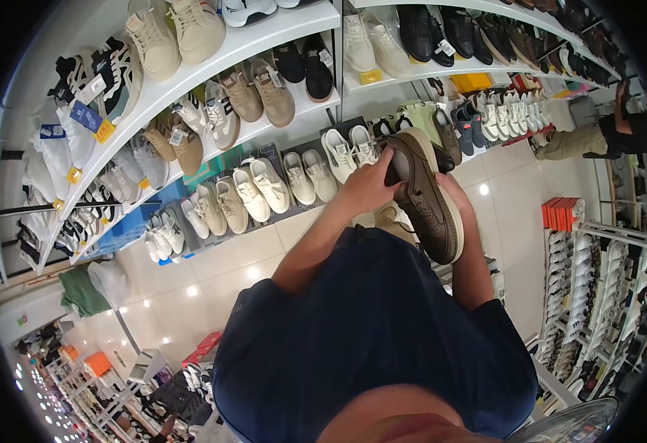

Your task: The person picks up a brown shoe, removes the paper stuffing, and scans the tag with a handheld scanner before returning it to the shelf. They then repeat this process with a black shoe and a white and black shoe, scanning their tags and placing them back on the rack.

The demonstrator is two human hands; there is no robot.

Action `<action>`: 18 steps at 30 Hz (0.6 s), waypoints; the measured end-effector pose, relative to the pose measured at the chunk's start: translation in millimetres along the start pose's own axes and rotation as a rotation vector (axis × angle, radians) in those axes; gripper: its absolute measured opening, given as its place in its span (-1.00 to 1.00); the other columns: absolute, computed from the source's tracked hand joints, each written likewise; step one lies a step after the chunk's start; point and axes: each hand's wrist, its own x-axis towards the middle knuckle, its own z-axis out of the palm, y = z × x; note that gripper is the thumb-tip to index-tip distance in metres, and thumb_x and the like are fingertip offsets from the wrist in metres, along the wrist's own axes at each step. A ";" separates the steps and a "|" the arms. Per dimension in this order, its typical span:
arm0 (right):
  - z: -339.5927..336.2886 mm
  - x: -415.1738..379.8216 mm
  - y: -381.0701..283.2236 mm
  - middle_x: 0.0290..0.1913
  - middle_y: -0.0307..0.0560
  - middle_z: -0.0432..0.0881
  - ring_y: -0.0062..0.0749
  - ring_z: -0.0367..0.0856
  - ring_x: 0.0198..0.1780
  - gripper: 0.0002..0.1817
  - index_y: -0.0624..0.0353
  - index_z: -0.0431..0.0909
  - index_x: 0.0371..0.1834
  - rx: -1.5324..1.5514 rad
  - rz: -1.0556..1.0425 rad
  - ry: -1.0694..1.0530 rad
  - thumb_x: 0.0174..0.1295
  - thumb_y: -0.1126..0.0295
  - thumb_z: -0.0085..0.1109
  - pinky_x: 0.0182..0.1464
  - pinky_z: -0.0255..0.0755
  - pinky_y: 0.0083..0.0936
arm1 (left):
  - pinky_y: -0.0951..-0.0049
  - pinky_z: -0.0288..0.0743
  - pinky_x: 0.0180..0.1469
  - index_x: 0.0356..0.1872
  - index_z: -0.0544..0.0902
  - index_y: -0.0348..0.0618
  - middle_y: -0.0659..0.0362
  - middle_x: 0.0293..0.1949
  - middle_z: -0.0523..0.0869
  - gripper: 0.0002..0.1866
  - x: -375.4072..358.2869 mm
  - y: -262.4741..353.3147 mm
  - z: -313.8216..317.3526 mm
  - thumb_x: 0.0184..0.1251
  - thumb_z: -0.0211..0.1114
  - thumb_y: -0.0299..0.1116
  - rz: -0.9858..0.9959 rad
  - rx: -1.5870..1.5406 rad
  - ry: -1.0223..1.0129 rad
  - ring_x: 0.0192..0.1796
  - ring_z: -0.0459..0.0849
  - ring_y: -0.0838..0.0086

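A brown lace-up casual shoe (428, 215) with a thick cream sole is held up in front of my chest, its toe pointing down toward me. My left hand (371, 181) grips it at the heel end, thumb by the ankle opening. On the sole side, my right hand (452, 193) is closed around the shoe, its fingers partly hidden behind it. A black shoe (445, 159) shows just behind the sole, near my right fingers. Beyond my hands, white sneakers (338, 151) stand in the lowest row.
Curved white shelves (264, 40) full of shoes rise in front of me. A row of cream shoes (249, 192) runs along the bottom. At right, a person (596, 136) stands near racks of shoes (582, 280) and orange boxes (562, 213). Tiled floor (220, 277) lies at left.
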 end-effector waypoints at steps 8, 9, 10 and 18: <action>-3.4 -4.2 -3.3 -0.22 0.00 0.75 -0.39 0.76 -0.32 -0.52 0.38 0.58 0.06 -0.119 -0.063 0.098 0.42 0.09 0.13 -0.27 0.66 -0.49 | -0.05 0.55 -0.14 0.13 0.34 -0.26 -0.24 -0.34 0.71 -0.39 19.0 5.0 2.0 0.24 0.43 -0.15 -0.046 -0.108 -0.035 -0.20 0.70 -0.23; -1.8 -5.5 -5.0 -0.22 0.00 0.75 -0.40 0.75 -0.33 -0.52 0.38 0.59 0.05 -0.106 -0.076 0.082 0.42 0.09 0.13 -0.28 0.66 -0.49 | -0.06 0.54 -0.15 0.14 0.33 -0.26 -0.24 -0.34 0.71 -0.40 20.1 5.2 4.0 0.26 0.42 -0.16 -0.037 -0.086 -0.008 -0.20 0.70 -0.23; -8.8 -4.6 -4.6 -0.22 0.00 0.75 -0.40 0.75 -0.33 -0.52 0.38 0.59 0.05 -0.103 -0.077 0.085 0.42 0.09 0.13 -0.28 0.66 -0.49 | -0.07 0.54 -0.15 0.15 0.33 -0.26 -0.24 -0.34 0.71 -0.41 21.2 5.5 6.7 0.27 0.40 -0.16 -0.028 -0.064 0.018 -0.20 0.70 -0.23; -33.9 0.3 -1.5 0.01 0.08 0.70 -0.27 0.76 -0.10 -0.34 0.39 0.41 0.28 -0.010 -0.005 0.047 0.24 0.19 0.38 -0.07 0.68 -0.41 | -0.12 0.54 -0.15 0.22 0.34 -0.27 -0.28 -0.32 0.71 -0.44 15.6 10.2 19.3 0.36 0.29 -0.15 -0.028 0.007 0.006 -0.20 0.69 -0.25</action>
